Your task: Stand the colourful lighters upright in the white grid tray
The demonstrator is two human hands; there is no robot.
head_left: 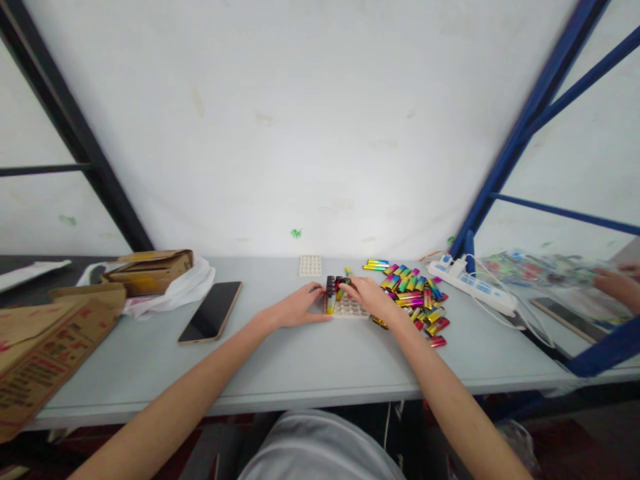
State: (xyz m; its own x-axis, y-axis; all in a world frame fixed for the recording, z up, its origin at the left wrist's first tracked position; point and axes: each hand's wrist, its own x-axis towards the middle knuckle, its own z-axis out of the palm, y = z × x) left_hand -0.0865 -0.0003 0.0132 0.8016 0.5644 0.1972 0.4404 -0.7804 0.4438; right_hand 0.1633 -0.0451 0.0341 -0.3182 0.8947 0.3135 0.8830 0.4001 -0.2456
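A white tray with rows of round holes (pixel 354 308) lies on the table in front of me. Along its left side stand upright yellow-and-dark metallic tubes with black tops (pixel 331 300), which look like lighters. My left hand (pixel 299 305) grips the tray's left edge, thumb along the front corner and fingers toward the back. Over the tray is my right hand (pixel 369 297), its fingers closed at a shiny tube beside the upright row; the fingertips partly hide that tube. Right of the tray lies a heap of shiny multicoloured tubes (pixel 411 285).
A second white holed tray (pixel 311 266) lies near the wall. To the left are a phone (pixel 212 312), a cardboard box in a white bag (pixel 155 270) and another carton (pixel 55 347). At right, a power strip (pixel 473 288) stands by a blue frame; another person's hand (pixel 619 288) is beyond.
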